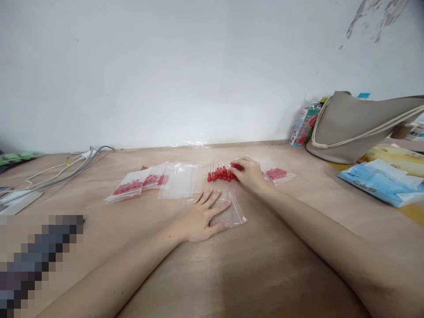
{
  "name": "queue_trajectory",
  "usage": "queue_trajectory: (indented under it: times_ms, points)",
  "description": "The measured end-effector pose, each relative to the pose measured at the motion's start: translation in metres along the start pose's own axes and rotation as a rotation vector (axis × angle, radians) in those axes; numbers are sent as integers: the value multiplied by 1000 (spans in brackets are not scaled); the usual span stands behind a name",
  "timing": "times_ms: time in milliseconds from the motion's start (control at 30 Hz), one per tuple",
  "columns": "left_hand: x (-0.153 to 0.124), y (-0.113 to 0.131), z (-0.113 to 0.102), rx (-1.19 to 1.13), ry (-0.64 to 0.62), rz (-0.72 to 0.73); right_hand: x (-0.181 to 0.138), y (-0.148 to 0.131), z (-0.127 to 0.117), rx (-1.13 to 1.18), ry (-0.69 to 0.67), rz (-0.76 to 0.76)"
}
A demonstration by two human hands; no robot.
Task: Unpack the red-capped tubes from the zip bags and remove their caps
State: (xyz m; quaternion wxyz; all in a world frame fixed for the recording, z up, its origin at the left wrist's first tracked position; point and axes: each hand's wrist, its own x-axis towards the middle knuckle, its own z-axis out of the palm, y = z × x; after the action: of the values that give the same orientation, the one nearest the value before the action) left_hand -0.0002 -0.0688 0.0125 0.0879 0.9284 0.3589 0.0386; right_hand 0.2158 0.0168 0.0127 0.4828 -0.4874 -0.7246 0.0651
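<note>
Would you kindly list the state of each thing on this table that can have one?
Left hand: flat, fingers spread, pressing an empty clear zip bag.
Right hand: pinching loose red-tipped clear sticks.
Flat clear plastic bags: empty, stacked.
Clear bags of red pieces, left: filled, lying flat.
Clear bag of red pieces, right: filled.
Beige fabric tote bag: slumped against the wall.

Matt, smooth wooden table (265,265). Under the left hand (198,218), a clear glossy plastic zip bag (233,212). At the right hand (250,174), red-capped droppers (220,173), seemingly rubber bulbs on clear plastic stems. Right of both hands, a matt grey cloth bag (351,123).
</note>
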Motion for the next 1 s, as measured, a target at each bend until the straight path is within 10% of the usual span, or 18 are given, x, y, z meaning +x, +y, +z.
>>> queue_trajectory:
  times_ms: [433, 700, 1000]
  points:
    - [0, -3, 4, -19, 40, 15, 3, 17, -10, -10, 144, 126]
    - [0, 1, 0, -33, 12, -21, -18, 25, -13, -65, -111, 115]
    - [1, 2, -1, -27, -8, -36, -42, 7, -32, -54, 51, -15]
